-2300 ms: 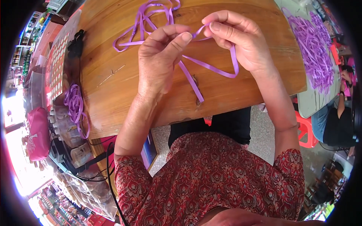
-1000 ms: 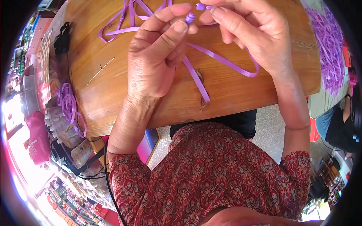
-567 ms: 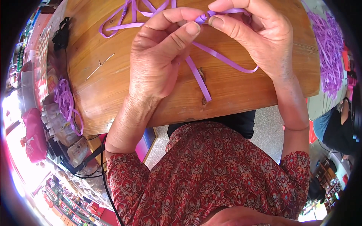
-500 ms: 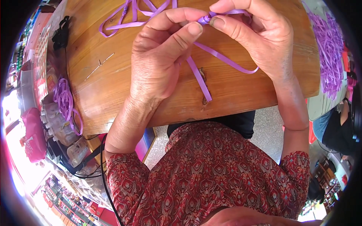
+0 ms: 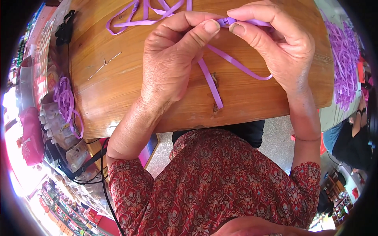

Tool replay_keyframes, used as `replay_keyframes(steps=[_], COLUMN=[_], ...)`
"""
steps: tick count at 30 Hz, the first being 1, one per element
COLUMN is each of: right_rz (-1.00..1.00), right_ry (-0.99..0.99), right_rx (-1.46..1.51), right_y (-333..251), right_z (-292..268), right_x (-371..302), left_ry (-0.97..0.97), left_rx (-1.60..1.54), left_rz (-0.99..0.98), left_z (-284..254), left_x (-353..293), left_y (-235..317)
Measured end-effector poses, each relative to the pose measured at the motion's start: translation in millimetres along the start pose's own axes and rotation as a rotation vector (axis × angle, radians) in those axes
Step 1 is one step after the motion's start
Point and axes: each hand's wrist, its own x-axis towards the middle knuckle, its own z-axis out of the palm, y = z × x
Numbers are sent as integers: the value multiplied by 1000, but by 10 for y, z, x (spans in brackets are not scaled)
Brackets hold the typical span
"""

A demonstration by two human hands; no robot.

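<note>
My left hand (image 5: 173, 55) and my right hand (image 5: 277, 43) meet over a wooden table (image 5: 114, 90), both pinching one purple ribbon (image 5: 236, 63) between thumb and forefinger at a small fold near the top. Two tails of the ribbon hang down from the pinch; one lies on the wood toward the table's near edge, the other loops under my right palm. More of the same ribbon (image 5: 141, 17) curls in loose loops on the table beyond my left hand.
A heap of purple ribbon pieces (image 5: 346, 59) lies at the right. A bundle of purple ribbon (image 5: 65, 98) hangs at the table's left side among clear bags and black cables. A black clip (image 5: 65, 29) sits far left. Another person (image 5: 354, 137) sits at right.
Both hands have come closer to the camera with the ribbon. The fingertips have drawn together on the small fold, and the ribbon's tails now hang shorter.
</note>
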Motion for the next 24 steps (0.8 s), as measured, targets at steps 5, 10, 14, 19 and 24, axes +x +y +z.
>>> replay_keyframes(steps=[5, 10, 14, 19, 24], right_rz=[-58, -213, -272, -254, -263], right_ry=[6, -18, -12, -1, -1], right_rx=[-4, -39, -165, -153, -162], right_y=[131, 188, 160, 175, 170], right_z=[14, -4, 4, 3, -2], right_x=[14, 30, 31, 10, 11], left_ry=[1, 33, 20, -4, -41], left_rx=[11, 125, 200, 242, 187], left_rz=[35, 108, 151, 209, 235], left_z=[36, 67, 65, 58, 55], left_x=[-12, -45, -58, -45, -48], left_y=[-15, -12, -51, -81, -109])
